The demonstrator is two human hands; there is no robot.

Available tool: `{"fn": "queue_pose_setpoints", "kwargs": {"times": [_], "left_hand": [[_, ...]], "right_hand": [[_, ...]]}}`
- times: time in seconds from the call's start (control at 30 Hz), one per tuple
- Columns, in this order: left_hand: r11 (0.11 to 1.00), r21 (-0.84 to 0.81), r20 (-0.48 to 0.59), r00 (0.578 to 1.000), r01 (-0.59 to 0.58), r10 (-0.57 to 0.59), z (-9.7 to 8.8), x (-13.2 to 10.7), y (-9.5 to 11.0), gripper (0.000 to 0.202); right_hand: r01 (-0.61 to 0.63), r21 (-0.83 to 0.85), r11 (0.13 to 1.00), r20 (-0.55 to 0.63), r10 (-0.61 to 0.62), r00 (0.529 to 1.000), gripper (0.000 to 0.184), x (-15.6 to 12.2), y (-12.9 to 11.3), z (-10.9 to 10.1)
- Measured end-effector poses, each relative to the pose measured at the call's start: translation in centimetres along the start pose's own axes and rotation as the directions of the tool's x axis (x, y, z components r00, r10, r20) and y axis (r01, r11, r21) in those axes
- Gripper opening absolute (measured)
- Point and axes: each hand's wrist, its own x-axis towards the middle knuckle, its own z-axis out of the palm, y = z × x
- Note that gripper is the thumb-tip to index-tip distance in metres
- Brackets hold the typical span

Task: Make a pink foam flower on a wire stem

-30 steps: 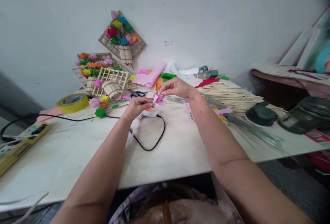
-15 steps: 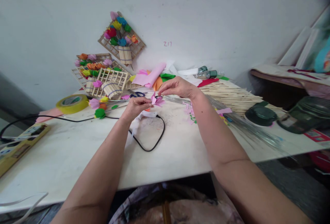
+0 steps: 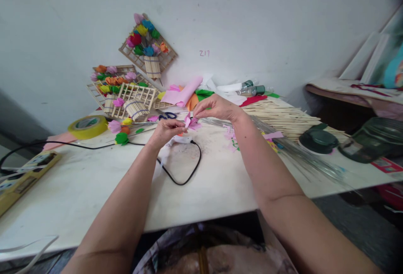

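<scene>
Near the middle of the table, a pink paper flower is held up between my two hands. My left hand pinches its base from the left, thumb and forefinger pressed together. From the upper right, my right hand reaches over with bent fingers, its fingertips closed at a petal's upper edge. Below the flower lies a white glue gun, partly hidden by my left hand, its black cord looping towards me. Dark-blue-handled scissors rest just behind my left hand.
Left stand bamboo lattice pieces with paper flowers, yellow tape and a power strip. Behind are crepe paper sheets. Bamboo sticks, wires, a green tape roll and a jar occupy the right.
The right fingertips have shifted very slightly at the petals, and a dark loop beside them shows less. Both arms and the flower stay nearly in place.
</scene>
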Motion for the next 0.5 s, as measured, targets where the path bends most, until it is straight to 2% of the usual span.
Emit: {"fn": "queue_pose_setpoints", "kwargs": {"times": [0.2,0.5], "left_hand": [[1.0,-0.002,0.001,1.0,-0.023,0.023,0.06,0.01,-0.07,0.025],[0.997,-0.021,-0.033,0.997,-0.069,0.069,0.09,0.14,-0.02,0.021]], "right_hand": [[-0.008,-0.003,1.0,0.006,0.008,1.0,0.01,0.08,-0.05,0.07],[-0.106,0.095,0.99,-0.096,0.115,0.989,0.01,0.42,0.41,0.58]]}}
